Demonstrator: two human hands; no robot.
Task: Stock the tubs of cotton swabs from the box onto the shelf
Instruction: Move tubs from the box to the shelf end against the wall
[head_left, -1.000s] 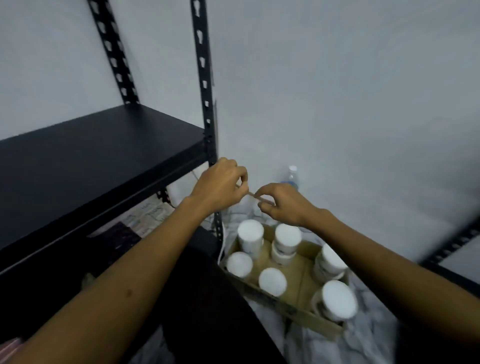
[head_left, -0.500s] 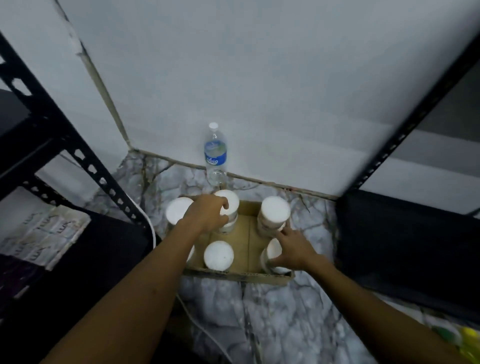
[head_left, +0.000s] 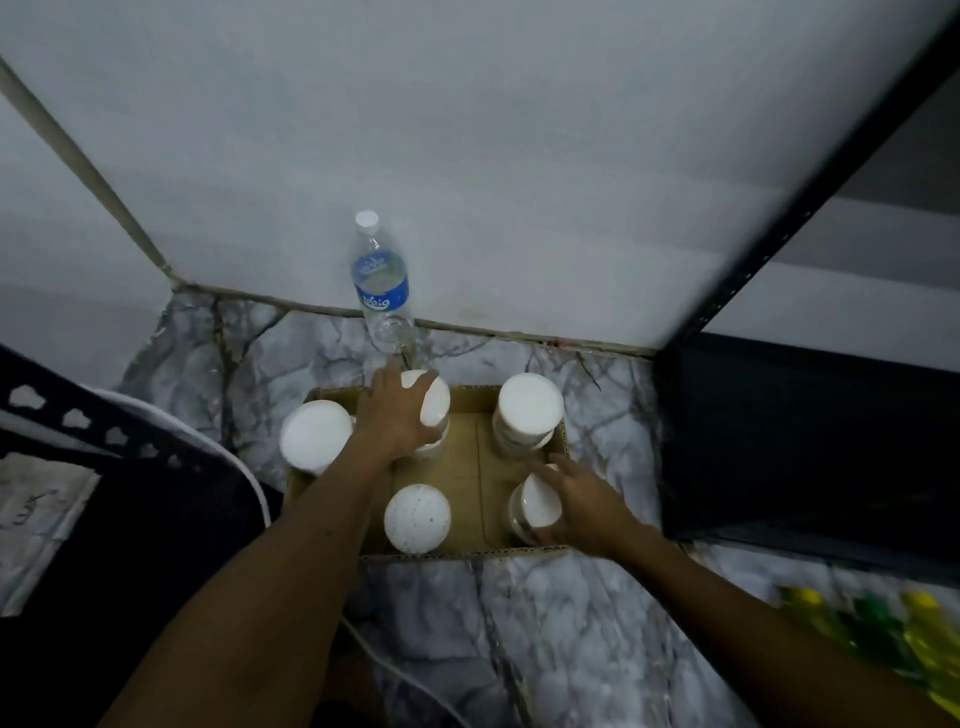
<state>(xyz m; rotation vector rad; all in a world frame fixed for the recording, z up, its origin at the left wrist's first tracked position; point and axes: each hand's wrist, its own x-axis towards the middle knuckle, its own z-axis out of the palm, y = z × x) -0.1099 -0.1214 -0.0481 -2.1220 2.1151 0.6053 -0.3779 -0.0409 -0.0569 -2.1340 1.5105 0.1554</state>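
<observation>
Head view — left hand (head_left: 397, 415) grips the far tub (head_left: 434, 402), right hand (head_left: 576, 506) curls round the near-right tub (head_left: 537, 501) — both in the box (head_left: 470, 467).

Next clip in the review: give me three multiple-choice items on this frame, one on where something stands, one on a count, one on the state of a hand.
1. Where does the water bottle stand?
A. inside the box
B. on the floor beyond the box, by the wall
C. on the shelf

2. How many white-lidded tubs show in the cardboard box?
A. three
B. five
C. eight

3. What is the left hand doing?
A. hanging idle beside the box
B. holding the bottle
C. gripping a tub from above

Answers:
1 B: the bottle is upright on the marble floor behind the box's far edge.
2 B: five lids can be counted: far-left tub, the tub under the left hand, far-right tub, near tub, and the tub at the right hand.
3 C: its fingers curl over the lid of the far middle tub.
</observation>
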